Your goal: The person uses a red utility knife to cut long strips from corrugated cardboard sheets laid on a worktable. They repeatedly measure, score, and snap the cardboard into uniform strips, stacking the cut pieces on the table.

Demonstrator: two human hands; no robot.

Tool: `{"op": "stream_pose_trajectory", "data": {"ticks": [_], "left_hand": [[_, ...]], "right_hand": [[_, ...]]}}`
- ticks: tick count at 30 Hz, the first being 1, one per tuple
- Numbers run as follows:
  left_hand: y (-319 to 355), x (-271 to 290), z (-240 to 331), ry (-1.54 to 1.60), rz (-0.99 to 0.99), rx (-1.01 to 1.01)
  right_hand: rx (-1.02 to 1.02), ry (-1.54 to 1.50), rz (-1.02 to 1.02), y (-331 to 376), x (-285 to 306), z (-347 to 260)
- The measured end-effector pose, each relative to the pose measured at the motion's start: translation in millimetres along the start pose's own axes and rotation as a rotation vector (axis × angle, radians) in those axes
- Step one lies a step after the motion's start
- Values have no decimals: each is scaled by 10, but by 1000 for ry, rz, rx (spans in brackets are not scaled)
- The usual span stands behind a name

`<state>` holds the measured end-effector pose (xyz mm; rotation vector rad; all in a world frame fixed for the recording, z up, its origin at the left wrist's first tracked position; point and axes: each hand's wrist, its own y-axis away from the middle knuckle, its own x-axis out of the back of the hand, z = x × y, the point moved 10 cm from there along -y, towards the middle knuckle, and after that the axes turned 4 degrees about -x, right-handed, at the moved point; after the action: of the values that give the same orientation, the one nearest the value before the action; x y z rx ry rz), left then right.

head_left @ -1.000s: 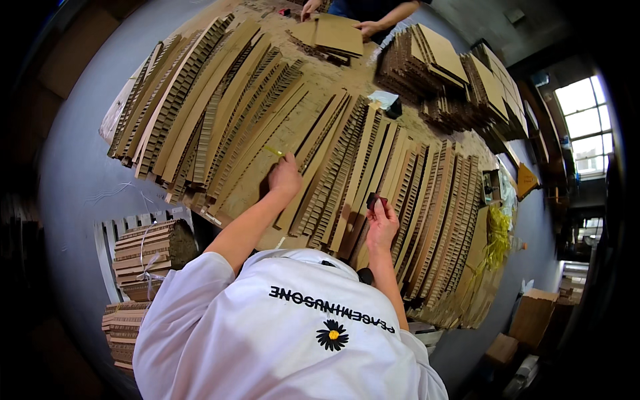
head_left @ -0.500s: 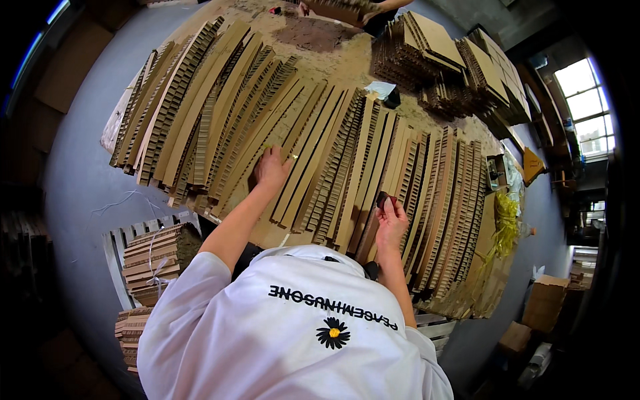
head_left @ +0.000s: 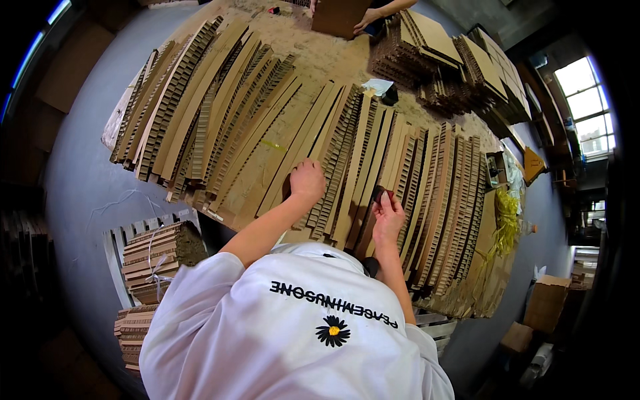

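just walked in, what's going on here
The person's left hand is at a row of cardboard strips on the table; whether it grasps one is hidden. The right hand holds a small dark red object over the same row. Across the table, a co-worker's hands hold a brown board.

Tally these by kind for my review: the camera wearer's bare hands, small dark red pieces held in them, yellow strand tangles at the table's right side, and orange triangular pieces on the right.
Bare hands (left hand, right hand): 2
Small dark red piece: 1
Yellow strand tangle: 1
Orange triangular piece: 1
Total: 5
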<state>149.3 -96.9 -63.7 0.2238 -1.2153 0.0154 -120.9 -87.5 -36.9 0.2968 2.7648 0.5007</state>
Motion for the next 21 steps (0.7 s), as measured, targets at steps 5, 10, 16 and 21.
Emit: {"op": "stream_pose_trajectory", "data": {"ticks": [5,10,16,21], "left_hand": [[-51,-35,55,-5,74,26],[-69,-110,127,48,92,38],[-185,-155,37,183,161,86],[-149,409,-85,335,369,121]], "right_hand": [[5,-26,-1,35,95,-10],[-4,-14,13,90,240,-4],[-2,-54,-34,73,72,-14],[33,-28,-12,111,208,-68]]}}
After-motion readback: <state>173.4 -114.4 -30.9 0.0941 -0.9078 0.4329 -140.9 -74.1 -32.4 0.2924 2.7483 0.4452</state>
